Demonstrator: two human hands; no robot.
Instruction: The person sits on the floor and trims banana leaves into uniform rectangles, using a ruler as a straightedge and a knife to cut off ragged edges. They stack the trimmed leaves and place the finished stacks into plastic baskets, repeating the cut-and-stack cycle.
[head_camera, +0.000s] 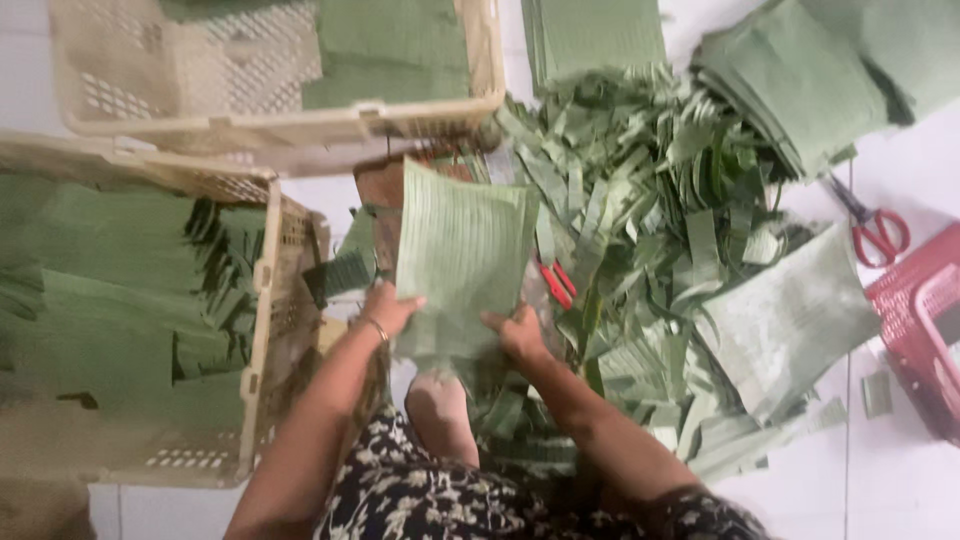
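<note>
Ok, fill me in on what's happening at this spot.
A person sitting on the floor holds a rectangular cut green leaf sheet with both hands, left hand and right hand gripping its lower edge. Beige plastic crates with stacked leaf pieces stand to the left. A heap of leaf trimmings lies to the right, with red-handled scissors on the floor beyond it.

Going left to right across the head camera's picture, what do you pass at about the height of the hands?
Beige crate of cut leaves → left hand → leaf sheet → right hand → heap of leaf strips → red-handled scissors → red stool.
</note>
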